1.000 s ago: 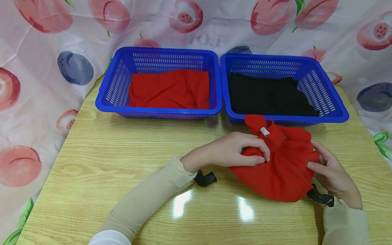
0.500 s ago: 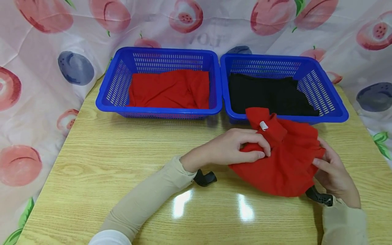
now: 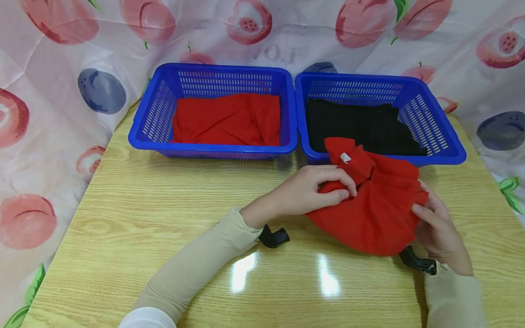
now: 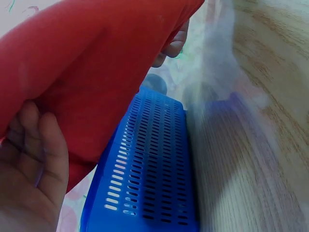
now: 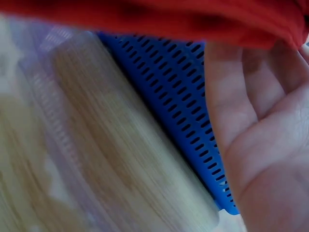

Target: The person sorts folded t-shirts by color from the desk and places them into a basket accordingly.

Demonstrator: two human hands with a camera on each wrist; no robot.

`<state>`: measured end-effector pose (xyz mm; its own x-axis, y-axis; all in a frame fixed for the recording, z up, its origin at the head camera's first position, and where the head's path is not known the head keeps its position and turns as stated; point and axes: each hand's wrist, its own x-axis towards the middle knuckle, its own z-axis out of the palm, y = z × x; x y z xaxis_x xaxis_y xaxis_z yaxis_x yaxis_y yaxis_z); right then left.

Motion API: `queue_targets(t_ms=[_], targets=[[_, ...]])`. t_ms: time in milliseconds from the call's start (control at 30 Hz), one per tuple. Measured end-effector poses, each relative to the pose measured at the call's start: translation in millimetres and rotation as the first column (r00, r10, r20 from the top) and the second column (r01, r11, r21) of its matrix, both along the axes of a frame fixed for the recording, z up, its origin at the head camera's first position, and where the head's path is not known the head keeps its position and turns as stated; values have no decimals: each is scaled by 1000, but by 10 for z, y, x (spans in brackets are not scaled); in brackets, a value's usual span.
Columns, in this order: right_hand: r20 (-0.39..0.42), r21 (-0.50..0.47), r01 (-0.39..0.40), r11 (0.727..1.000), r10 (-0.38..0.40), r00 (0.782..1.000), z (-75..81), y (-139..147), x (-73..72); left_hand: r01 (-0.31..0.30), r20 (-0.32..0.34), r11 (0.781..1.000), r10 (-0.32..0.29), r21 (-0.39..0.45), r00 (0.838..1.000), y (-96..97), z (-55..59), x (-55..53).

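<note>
A gathered red garment (image 3: 369,214) with a small white label (image 3: 345,158) hangs between both hands above the table. The left hand (image 3: 317,189) pinches its left side between thumb and curled fingers. On the right edge, the right hand (image 3: 440,225) grips the bunched folds, thumb in front and the other fingers partly hidden behind the cloth. The garment's upper end overlaps the front rim of the right blue basket (image 3: 445,157), in which black cloth (image 3: 357,123) lies. In the left wrist view, the red cloth (image 4: 91,72) hangs over the fingers, clear of the tabletop.
Left of that basket stands another blue basket (image 3: 213,147) with folded red cloth (image 3: 229,119) inside. Both are at the back of the wooden table (image 3: 164,196), before a fruit-printed curtain (image 3: 102,41). A black wrist mount (image 3: 274,238) sits under the left wrist.
Both hands have carried the red garment up towards the right basket, its labelled end now over the rim. In the last half second it has also shifted slightly left.
</note>
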<state>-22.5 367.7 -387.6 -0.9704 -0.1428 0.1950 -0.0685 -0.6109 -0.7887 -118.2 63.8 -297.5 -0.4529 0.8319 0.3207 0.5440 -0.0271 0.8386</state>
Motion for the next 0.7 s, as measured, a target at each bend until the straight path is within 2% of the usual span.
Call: queue_targets(t_ms=[67,267,700], targets=[[15,40,22,999,-22,1000,1,-10,-7,-10,2,1000,10,4,1000,-2,-3,-6],[28,45,14,999,-16,999,1,-36,-33,-32,24,999,31,36,999,-26,15,-23],[20,49,50,998,-51,998,-3,-89,-42,-11,27,997,9,73,1000,-39,32,-44]])
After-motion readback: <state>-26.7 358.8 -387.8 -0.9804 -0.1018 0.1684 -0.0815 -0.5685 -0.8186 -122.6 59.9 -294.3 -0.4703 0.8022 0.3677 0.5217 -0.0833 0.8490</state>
